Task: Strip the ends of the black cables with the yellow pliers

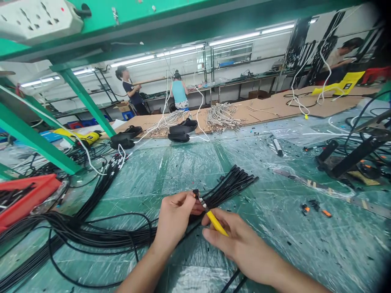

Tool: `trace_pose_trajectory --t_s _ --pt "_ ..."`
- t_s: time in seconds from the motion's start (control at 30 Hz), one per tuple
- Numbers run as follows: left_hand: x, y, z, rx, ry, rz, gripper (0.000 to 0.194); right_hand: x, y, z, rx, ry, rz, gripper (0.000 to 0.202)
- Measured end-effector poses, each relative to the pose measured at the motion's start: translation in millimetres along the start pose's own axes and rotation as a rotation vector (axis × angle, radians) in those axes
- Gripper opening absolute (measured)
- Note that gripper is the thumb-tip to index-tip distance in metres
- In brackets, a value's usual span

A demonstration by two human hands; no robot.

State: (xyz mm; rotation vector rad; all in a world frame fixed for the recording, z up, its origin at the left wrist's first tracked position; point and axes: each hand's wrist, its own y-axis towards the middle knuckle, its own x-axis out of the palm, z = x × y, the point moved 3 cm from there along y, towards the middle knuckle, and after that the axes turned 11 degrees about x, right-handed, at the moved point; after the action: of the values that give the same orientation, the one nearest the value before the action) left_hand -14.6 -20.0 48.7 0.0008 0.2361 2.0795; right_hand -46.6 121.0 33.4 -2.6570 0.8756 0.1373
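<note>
From where I stand, the left hand [175, 217] has thumb and fingers pinched together on a small black cable end [196, 192], mid-frame. The right hand [241, 240] is closed around a yellow-handled tool [217, 224], its narrow metal tip up by that pinch. It looks like close work at the end piece; I'd say it calls for a firm pinch and a small, careful tool stroke.

Just behind, a fanned bundle of thin black cables [233, 183] hems in the far side. The widest stretch of film-covered green tabletop [293, 256] runs lower right, specked with dark scraps. Farther out, a red plastic bin [45, 189] edges the left, a black metal stand [348, 158] the right.
</note>
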Motion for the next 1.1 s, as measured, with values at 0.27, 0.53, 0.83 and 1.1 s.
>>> trace_pose_trajectory --t_s 0.27,0.53,0.83,1.1 --pt "-3.5 0 -1 0.048 0.011 0.002 0.038 -1 2 3 0.058 0.245 -0.197 0.024" --pt "-3.9 4 -5 0.135 0.105 -0.074 0.044 -6 -1 0 0.021 -0.038 -0.056 0.021" --pt "-7.8 8 -8 0.141 0.065 -0.104 0.044 -12 -5 -2 -0.217 -0.772 0.421 0.035" --pt "-6.1 7 -4 0.146 0.084 -0.140 0.048 -15 -3 2 -0.215 -0.767 0.452 0.038"
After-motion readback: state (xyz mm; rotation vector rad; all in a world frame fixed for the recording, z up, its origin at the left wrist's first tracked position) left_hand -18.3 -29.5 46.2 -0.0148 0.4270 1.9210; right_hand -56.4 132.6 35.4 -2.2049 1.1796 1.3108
